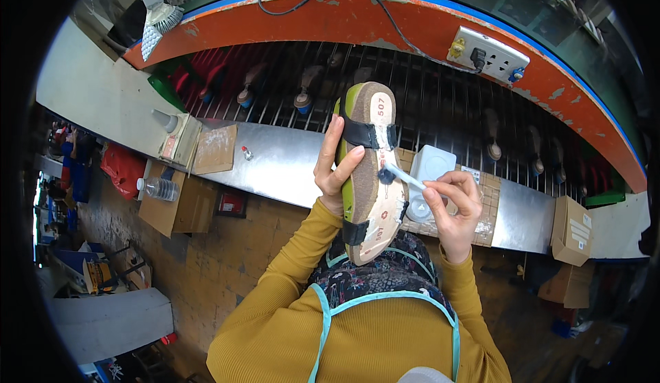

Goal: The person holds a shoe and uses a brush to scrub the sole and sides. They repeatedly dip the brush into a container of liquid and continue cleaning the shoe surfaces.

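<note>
My left hand (335,170) grips a sandal (371,177) by its green edge, holding it upright with the cork footbed facing me; black straps cross it near the top and bottom. My right hand (455,208) pinches a small light-blue brush (402,175), whose dark bristle tip touches the middle of the footbed, where a whitish coat shows. Both sleeves are mustard yellow.
A white tub (427,177) sits on the metal bench ledge (282,159) behind the sandal. A barred conveyor rack (426,101) with shoe forms runs beyond, under an orange arc with a socket box (489,54). Cardboard boxes (570,230) and a bottle (159,189) stand along the bench.
</note>
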Demonstrator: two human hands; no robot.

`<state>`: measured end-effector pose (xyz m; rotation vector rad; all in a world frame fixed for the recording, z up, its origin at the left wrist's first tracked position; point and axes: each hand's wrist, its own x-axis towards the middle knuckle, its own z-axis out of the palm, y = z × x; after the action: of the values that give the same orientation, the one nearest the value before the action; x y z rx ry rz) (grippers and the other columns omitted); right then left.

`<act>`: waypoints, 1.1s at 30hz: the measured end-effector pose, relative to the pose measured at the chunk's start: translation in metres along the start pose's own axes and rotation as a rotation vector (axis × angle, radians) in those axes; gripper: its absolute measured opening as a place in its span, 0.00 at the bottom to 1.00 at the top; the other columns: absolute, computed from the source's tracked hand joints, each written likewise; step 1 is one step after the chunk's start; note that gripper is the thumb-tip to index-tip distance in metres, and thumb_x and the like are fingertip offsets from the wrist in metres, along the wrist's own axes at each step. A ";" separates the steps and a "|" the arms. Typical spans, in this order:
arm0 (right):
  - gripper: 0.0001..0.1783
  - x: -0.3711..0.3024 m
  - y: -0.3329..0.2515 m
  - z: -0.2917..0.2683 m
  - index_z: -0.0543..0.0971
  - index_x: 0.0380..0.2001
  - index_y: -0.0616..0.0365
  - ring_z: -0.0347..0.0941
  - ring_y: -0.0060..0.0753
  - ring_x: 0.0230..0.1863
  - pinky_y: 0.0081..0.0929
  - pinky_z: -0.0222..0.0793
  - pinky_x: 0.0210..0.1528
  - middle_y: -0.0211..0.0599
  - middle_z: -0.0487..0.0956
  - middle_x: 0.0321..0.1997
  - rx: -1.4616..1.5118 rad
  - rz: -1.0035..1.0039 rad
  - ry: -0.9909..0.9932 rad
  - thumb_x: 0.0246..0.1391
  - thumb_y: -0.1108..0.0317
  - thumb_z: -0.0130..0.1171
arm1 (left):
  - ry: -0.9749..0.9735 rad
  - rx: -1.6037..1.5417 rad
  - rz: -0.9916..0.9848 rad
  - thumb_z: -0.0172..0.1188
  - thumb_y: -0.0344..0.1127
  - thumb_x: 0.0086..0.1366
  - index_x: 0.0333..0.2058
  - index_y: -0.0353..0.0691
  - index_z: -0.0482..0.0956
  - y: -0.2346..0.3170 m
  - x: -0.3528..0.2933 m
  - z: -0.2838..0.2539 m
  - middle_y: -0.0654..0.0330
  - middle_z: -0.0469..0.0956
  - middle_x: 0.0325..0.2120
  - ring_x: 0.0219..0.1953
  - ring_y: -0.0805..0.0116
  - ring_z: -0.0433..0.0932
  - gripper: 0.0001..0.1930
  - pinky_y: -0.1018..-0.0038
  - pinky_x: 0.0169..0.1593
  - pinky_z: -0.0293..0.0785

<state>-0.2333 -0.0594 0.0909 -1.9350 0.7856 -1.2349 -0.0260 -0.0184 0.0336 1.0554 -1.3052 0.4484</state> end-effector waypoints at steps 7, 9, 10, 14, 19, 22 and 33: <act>0.10 0.006 -0.002 0.010 0.87 0.33 0.53 0.67 0.18 0.26 0.24 0.53 0.41 0.29 0.75 0.35 -0.196 -0.060 0.090 0.44 0.68 0.72 | -0.007 0.003 0.006 0.71 0.30 0.50 0.47 0.54 0.75 0.001 -0.002 -0.002 0.45 0.66 0.59 0.61 0.39 0.67 0.25 0.54 0.61 0.70; 0.11 0.008 -0.003 0.012 0.87 0.33 0.52 0.68 0.20 0.27 0.25 0.50 0.43 0.29 0.75 0.35 -0.298 -0.147 0.121 0.42 0.68 0.73 | -0.003 0.012 0.016 0.71 0.30 0.50 0.47 0.54 0.76 0.000 -0.001 -0.003 0.45 0.66 0.59 0.60 0.39 0.67 0.25 0.54 0.61 0.70; 0.11 0.009 -0.003 0.013 0.87 0.33 0.51 0.68 0.21 0.28 0.25 0.51 0.43 0.29 0.75 0.35 -0.347 -0.200 0.152 0.42 0.67 0.73 | -0.003 0.020 0.019 0.71 0.30 0.49 0.47 0.54 0.76 0.000 -0.001 -0.004 0.45 0.66 0.59 0.60 0.39 0.67 0.25 0.54 0.61 0.70; 0.12 0.015 -0.002 0.019 0.86 0.33 0.51 0.69 0.23 0.30 0.27 0.52 0.44 0.28 0.75 0.35 -0.410 -0.355 0.255 0.41 0.66 0.74 | -0.017 0.019 0.010 0.72 0.30 0.49 0.46 0.54 0.76 -0.001 0.000 -0.009 0.45 0.67 0.59 0.60 0.38 0.68 0.24 0.54 0.60 0.71; 0.11 0.024 0.002 0.014 0.86 0.32 0.55 0.68 0.23 0.30 0.24 0.57 0.39 0.29 0.75 0.34 -0.228 -0.238 0.048 0.42 0.70 0.72 | -0.027 0.014 0.021 0.71 0.31 0.49 0.46 0.54 0.77 0.000 0.007 -0.014 0.45 0.67 0.58 0.59 0.37 0.68 0.24 0.53 0.59 0.71; 0.09 0.027 0.006 0.009 0.85 0.32 0.58 0.67 0.22 0.30 0.20 0.62 0.32 0.30 0.74 0.33 -0.110 -0.163 -0.093 0.44 0.74 0.71 | -0.024 0.024 0.031 0.70 0.31 0.50 0.46 0.53 0.77 -0.003 0.008 -0.016 0.44 0.68 0.58 0.59 0.36 0.69 0.23 0.53 0.59 0.71; 0.10 -0.007 0.014 0.024 0.85 0.33 0.59 0.69 0.22 0.30 0.19 0.67 0.32 0.32 0.74 0.34 0.113 -0.046 -0.049 0.43 0.75 0.71 | 0.000 0.064 0.024 0.70 0.33 0.52 0.47 0.50 0.77 -0.009 0.010 -0.017 0.43 0.68 0.58 0.59 0.38 0.69 0.22 0.53 0.60 0.71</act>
<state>-0.2159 -0.0562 0.0686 -1.8938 0.6357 -1.2282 -0.0070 -0.0117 0.0410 1.0940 -1.3115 0.5111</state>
